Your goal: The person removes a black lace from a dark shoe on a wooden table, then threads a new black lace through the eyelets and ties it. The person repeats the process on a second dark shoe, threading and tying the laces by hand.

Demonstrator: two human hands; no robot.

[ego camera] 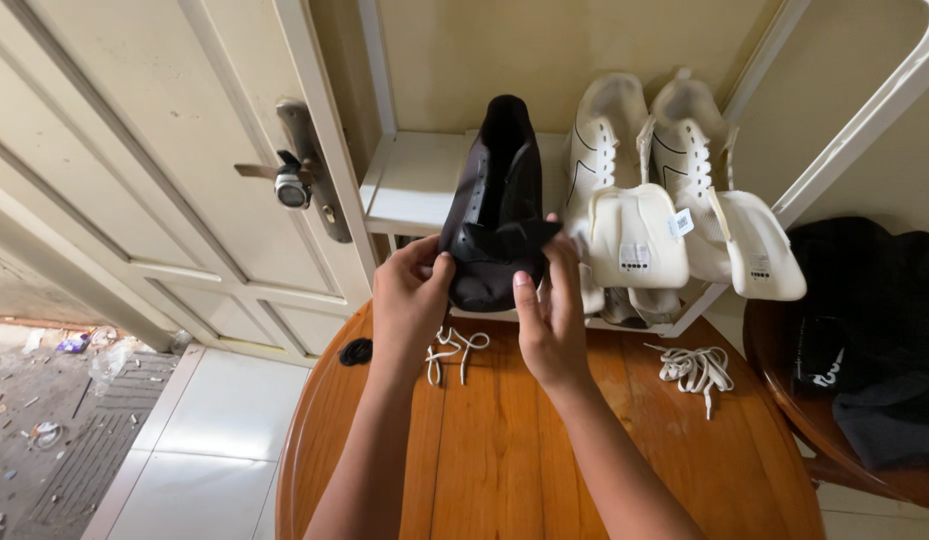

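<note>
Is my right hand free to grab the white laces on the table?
Probably not yet: the right hand is on the black shoe. Once it lets go, nothing lies between it and the white laces.

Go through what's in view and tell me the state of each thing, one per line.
Black shoe: unlaced, tongue folded out, held by both hands.
Left hand: gripping the shoe's toe end.
Right hand: fingers on the tongue.
White shoes: unlaced, tongues flipped out, on the rack.
White lace: loose, bundled on the table.
Second lace: loose, under the hands.
Door: open.
</note>
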